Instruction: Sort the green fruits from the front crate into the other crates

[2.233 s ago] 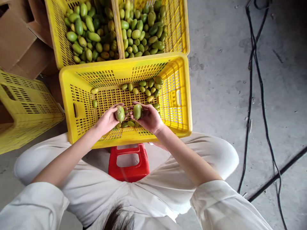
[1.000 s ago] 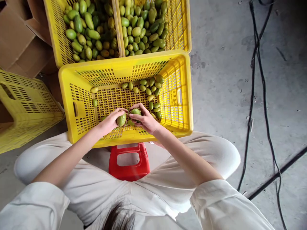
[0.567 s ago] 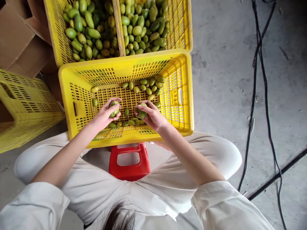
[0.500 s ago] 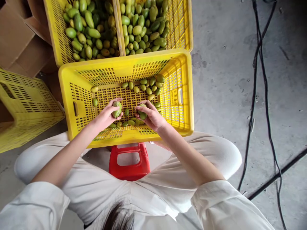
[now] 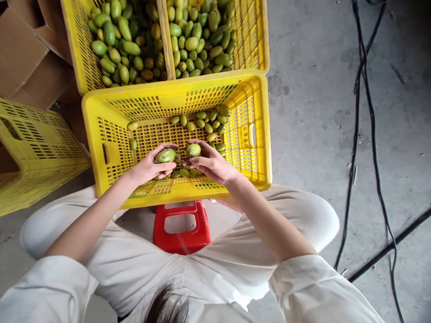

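While over crate (image 5: pixel 101 116), fruit (image 5: pixel 165 155) in left hand (image 5: pixel 150 167)

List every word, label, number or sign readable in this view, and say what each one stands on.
No text can be read.
Near yellow crate: raised marks moulded into its right inner wall beside the handle slot, too small and blurred to read.
Two far crates, red stool, cardboard: no markings visible.
Fruit in the left hand and right hand: no stickers.
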`<state>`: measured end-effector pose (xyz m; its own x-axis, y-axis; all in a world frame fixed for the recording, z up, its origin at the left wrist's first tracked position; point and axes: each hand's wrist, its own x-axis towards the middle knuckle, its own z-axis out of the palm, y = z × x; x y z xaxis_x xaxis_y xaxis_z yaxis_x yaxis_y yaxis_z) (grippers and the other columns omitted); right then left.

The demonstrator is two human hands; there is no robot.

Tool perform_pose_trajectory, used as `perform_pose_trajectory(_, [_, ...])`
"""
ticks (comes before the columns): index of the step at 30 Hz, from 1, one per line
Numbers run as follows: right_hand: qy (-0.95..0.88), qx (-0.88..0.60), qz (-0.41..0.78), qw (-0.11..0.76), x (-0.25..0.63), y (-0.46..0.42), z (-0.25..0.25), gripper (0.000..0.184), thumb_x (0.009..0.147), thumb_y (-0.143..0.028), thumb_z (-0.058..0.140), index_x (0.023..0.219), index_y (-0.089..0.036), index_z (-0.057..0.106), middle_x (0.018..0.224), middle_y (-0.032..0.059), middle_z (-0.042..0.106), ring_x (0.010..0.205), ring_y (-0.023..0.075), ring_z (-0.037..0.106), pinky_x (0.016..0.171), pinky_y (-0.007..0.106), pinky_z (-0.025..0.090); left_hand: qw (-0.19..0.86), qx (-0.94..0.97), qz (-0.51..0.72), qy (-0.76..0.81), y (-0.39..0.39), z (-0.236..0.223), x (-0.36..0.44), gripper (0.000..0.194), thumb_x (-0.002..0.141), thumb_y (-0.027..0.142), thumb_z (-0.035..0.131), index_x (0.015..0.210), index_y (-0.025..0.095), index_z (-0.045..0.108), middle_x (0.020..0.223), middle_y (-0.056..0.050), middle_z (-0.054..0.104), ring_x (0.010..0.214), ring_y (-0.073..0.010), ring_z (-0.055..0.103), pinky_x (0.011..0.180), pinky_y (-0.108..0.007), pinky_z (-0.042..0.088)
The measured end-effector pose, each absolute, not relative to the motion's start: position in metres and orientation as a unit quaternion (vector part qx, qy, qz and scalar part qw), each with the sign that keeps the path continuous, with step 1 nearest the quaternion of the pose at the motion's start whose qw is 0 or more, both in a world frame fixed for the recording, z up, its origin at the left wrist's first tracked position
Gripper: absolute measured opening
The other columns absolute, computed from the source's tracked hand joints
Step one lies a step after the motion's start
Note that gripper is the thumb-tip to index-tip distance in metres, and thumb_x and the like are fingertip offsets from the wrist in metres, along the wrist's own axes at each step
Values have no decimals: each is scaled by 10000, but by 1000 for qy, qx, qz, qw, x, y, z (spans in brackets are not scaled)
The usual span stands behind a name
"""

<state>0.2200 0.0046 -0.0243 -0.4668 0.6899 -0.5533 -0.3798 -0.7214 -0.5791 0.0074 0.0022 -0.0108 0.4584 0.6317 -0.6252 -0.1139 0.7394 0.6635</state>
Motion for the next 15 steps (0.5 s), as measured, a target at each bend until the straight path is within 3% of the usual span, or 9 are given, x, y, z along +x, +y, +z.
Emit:
perform_pose_trajectory(3, [-238,-454,798,316,219,4,-25,304,735,-354,775,881,-226,540,729,-22,631,611,136,625,539,244,491,803,306,216,464,3,-10,7,430,762,319,767,1132,217,573,716,29,614,388,-44,467,325,-153,271])
perform_pose_trajectory(5, [-237,-459,796,316,219,5,-28,292,800,-462,676,779,-209,532,678,4,623,600,143,606,522,247,473,802,312,211,465,4,-11,7,330,785,370,726,1039,194,608,775,-17,666,466,-86,568,379,-177,394])
perform_pose_trajectory(7, [-225,-438,809,322,219,6,-30,287,807,-473,621,762,-199,548,668,16,623,591,144,593,510,248,459,803,300,216,468,4,-15,8,272,758,377,720,901,156,650,853,-73,700,660,-155,675,537,-248,539])
perform_pose_trajectory(10, [-217,-415,820,330,220,7,-32,232,768,-405,641,841,-197,569,707,10,637,557,136,579,463,238,422,803,264,242,477,3,-21,9,227,688,337,727,731,123,664,875,-116,714,788,-200,695,678,-305,578])
perform_pose_trajectory(13, [-198,-406,829,331,218,6,-30,244,754,-392,650,860,-196,551,726,-1,626,504,115,548,416,224,385,807,223,260,481,2,-26,10,229,689,344,736,697,143,628,684,-67,678,597,-160,648,539,-265,523])
perform_pose_trajectory(15, [-189,-402,831,336,215,5,-29,255,751,-395,658,862,-199,539,714,-18,601,484,101,523,396,209,360,819,191,253,478,2,-29,10,323,739,471,711,706,170,595,513,-9,579,406,-119,521,385,-221,389])
